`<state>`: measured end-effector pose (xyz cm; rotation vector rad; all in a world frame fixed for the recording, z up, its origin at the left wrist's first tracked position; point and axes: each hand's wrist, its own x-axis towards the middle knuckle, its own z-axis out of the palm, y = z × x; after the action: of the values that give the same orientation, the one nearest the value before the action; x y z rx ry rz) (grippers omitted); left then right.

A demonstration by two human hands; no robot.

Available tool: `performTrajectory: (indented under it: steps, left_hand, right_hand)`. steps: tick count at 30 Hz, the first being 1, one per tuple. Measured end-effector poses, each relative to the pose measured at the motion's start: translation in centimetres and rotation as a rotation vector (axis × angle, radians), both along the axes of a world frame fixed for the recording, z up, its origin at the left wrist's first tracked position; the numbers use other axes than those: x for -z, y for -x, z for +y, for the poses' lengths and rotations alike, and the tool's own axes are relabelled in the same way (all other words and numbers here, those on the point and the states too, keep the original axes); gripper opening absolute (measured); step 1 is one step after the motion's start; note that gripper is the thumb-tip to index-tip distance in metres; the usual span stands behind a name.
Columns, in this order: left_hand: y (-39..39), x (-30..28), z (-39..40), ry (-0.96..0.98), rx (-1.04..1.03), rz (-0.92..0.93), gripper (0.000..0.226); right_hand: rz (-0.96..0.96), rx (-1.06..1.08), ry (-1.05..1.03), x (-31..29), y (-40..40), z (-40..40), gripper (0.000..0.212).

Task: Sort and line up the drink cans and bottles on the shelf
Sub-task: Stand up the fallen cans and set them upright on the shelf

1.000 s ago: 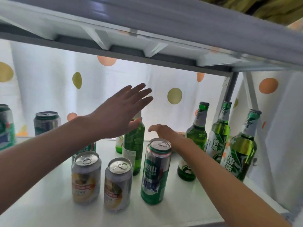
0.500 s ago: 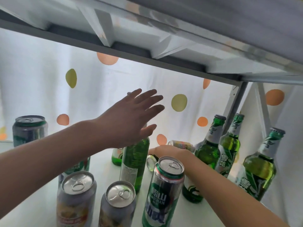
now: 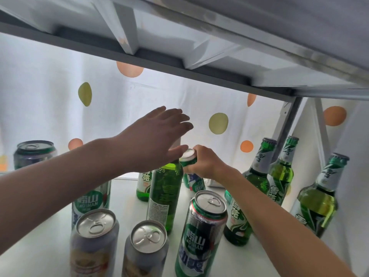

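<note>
My right hand (image 3: 206, 161) grips a green and white can (image 3: 188, 159) lifted off the white shelf (image 3: 50, 244), its silver end facing me. My left hand (image 3: 157, 136) hovers flat with straight fingers over a tall green bottle (image 3: 164, 194), hiding its neck. Up front stand two silver cans (image 3: 93, 244) (image 3: 144, 250) and a green Laoshan can (image 3: 199, 234). Three green bottles (image 3: 257, 172) (image 3: 282, 170) (image 3: 319, 198) stand at the right. Another green bottle (image 3: 237, 222) shows partly under my right forearm.
More cans stand at the left: a dark green can (image 3: 33, 153) at the back and a Laoshan can (image 3: 90, 200) under my left arm. A small green bottle (image 3: 143, 185) stands behind. The shelf above (image 3: 179, 47) hangs low. A dotted white curtain (image 3: 218, 123) closes the back.
My right hand has taken hold of the green and white can at the back and raised it off the shelf. My left hand stays spread above the tall bottle. The camera moved closer.
</note>
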<state>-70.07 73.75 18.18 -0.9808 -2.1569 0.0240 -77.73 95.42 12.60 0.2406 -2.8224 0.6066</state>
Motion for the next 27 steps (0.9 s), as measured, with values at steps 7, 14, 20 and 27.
performTrajectory:
  steps: [7,14,20,27]
  left_hand:
    - [0.0,-0.1,-0.1,-0.118,0.036,-0.147,0.056]
    - [1.4,-0.9,0.1,-0.437,0.154,-0.445,0.040]
    - [4.6,-3.0,-0.5,-0.730,0.081,-0.679,0.017]
    - [6.0,-3.7,-1.1,-0.776,0.042,-0.835,0.056]
  right_hand:
    - [0.143,0.169,0.466,-1.0,-0.4,-0.8,0.047]
    - [0.263,0.223,1.133,-3.3,-2.7,-1.2,0.031]
    - [0.143,0.175,1.661,-5.3,-4.2,-0.8,0.046]
    - [-0.050,0.005,1.907,-5.4,-5.0,-0.8,0.032]
